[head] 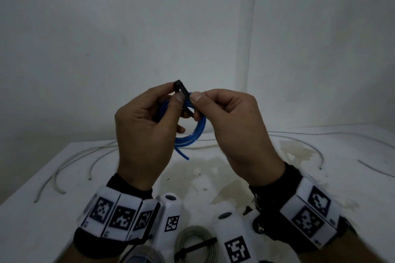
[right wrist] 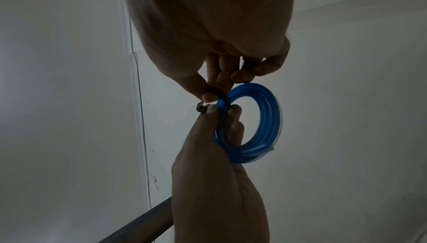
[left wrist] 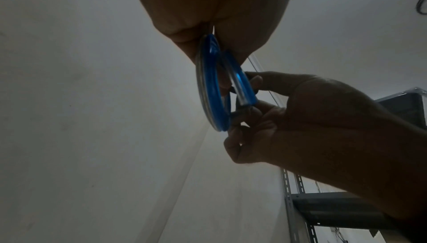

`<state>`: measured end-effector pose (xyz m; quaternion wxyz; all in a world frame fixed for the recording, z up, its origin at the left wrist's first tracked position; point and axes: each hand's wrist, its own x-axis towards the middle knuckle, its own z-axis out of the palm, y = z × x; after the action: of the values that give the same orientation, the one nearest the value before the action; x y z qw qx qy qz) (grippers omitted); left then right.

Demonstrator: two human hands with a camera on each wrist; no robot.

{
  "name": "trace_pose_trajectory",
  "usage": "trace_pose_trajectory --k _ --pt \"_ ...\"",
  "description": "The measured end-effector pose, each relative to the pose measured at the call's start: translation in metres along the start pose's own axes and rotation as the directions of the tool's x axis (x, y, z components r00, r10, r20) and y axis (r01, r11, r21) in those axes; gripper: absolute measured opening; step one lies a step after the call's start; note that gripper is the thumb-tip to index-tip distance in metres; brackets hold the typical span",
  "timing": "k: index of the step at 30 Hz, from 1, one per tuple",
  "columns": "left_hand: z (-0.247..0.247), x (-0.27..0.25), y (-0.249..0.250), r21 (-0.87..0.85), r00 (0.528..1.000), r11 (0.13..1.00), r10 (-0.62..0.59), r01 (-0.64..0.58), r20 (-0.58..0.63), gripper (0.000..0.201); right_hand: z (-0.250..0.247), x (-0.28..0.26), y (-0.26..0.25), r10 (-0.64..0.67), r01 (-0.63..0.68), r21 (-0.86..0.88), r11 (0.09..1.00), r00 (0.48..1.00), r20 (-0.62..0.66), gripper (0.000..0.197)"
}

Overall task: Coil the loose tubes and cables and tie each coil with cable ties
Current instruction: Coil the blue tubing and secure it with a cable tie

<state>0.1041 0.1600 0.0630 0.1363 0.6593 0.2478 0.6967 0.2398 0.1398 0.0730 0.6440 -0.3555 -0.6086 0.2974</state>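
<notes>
Both hands are holding a blue tube coil (head: pixel 193 132) above the counter (head: pixel 32 209). The left hand (head: pixel 145 134) is pinching the black cable tie (head: pixel 181 89) head. The right hand (head: pixel 237 128) is pinching what looks like its strap.

A: What is worn on the arms?

B: Both hands are bare, the left hand (head: pixel 147 134) and the right hand (head: pixel 239 130). Each wrist has a black fabric cuff (head: pixel 130 186).

A: And over the cuffs?

B: A band of white rectangular blocks (head: pixel 119 215), each printed with a black-and-white square code marker. The lower right band (head: pixel 307 213) shows a metal screw at its inner edge.
</notes>
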Motion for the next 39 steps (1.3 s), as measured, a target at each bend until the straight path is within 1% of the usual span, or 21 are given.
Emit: trace_pose_trajectory --k 3,9,14,18,21,24,25,29,32,34,37,39 --pt "0.000 -0.001 -0.001 0.008 1.000 1.000 0.001 -0.001 -0.013 0.022 0.000 0.001 -0.001 0.006 -0.006 0.005 1.000 1.000 0.003 0.025" --pt "0.001 -0.003 0.001 0.025 1.000 1.000 -0.003 0.003 -0.003 0.028 -0.001 0.002 -0.001 0.005 -0.005 0.020 1.000 1.000 0.009 0.029" --pt "0.003 -0.005 0.000 0.045 1.000 0.999 0.011 -0.011 0.004 0.026 -0.002 0.001 -0.003 -0.017 0.016 0.041 0.999 1.000 0.013 0.029" --pt "0.003 -0.004 -0.003 0.013 1.000 1.000 -0.023 0.023 0.002 0.025 -0.002 0.000 -0.002 -0.016 0.016 0.045 0.999 1.000 -0.014 0.018" --pt "-0.001 0.000 -0.004 -0.006 0.998 0.999 -0.055 0.054 -0.029 0.021 0.000 -0.002 -0.005 -0.001 0.001 0.056 0.998 1.000 -0.003 0.014" --pt "-0.005 0.004 -0.006 -0.014 0.996 0.998 -0.065 0.064 -0.055 0.018 0.000 -0.003 -0.008 0.011 -0.012 0.023 1.000 0.999 0.033 0.021" --pt "-0.006 0.004 -0.005 -0.009 0.998 0.999 -0.054 0.053 -0.038 0.018 -0.001 -0.003 -0.008 0.006 -0.007 0.023 1.000 0.999 0.037 0.022" --pt "0.000 -0.003 -0.002 0.012 0.993 1.000 -0.017 0.016 0.121 0.018 -0.010 0.001 -0.009 -0.014 0.013 0.057 0.998 1.000 0.024 0.022" --pt "-0.001 -0.002 -0.005 0.027 0.987 1.000 -0.005 0.001 0.163 0.019 -0.017 0.005 -0.009 -0.005 0.007 -0.027 1.000 0.997 0.071 0.020" --pt "-0.002 -0.002 -0.006 0.055 0.978 0.998 0.010 -0.022 0.209 0.019 -0.020 0.007 -0.007 -0.014 0.020 -0.083 0.996 0.997 0.074 0.016" --pt "0.000 -0.006 -0.004 0.050 0.958 0.999 -0.007 -0.008 0.286 0.021 -0.023 0.011 -0.004 -0.012 0.019 -0.097 0.995 0.997 0.076 0.013" --pt "0.003 -0.008 -0.002 0.041 0.946 0.999 -0.011 -0.003 0.324 0.023 -0.026 0.013 -0.003 0.007 -0.001 -0.087 0.996 0.998 0.062 0.016"
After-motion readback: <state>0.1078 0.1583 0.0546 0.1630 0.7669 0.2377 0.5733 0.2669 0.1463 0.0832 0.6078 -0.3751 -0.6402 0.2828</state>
